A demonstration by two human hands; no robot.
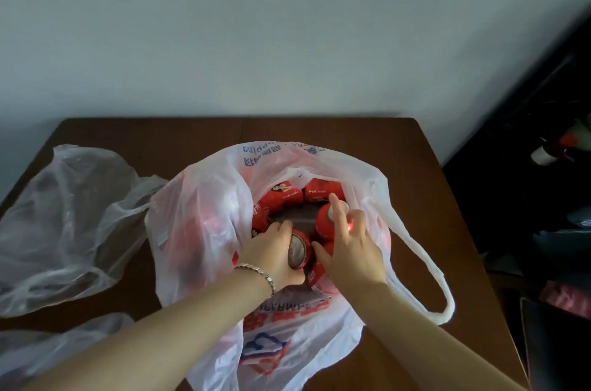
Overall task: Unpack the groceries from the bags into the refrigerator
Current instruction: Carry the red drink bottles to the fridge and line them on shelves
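- The left hand (pixel 271 250) is down in the mouth of a white shopping bag (pixel 204 214), fingers and thumb curled round a red can (pixel 299 251) whose silver top faces up.
- A metal bracelet (pixel 257 272) sits on the left wrist.
- The right hand (pixel 350 251) is in the bag just beside the left hand. It grasps a second can (pixel 324 221), with the thumb on the near side and the index finger laid across the can's top.
- A small red glint shows on one finger of the right hand; I cannot tell what it is.
- More red cans (pixel 284 195) stand against the bag's wall beyond both hands, on the far side of a bare patch of the bag's floor.
- Another red can (pixel 319 278) lies on its side under the right wrist.
- The bag stands on a brown table (pixel 415 166), and one of its handles (pixel 444 294) loops out to the right of the right forearm.
- A crumpled clear bag (pixel 64 214) lies on the table well to the left of the left hand.
- Another clear bag (pixel 64 346) lies under the left forearm, at the near edge.
- The refrigerator is out of view.
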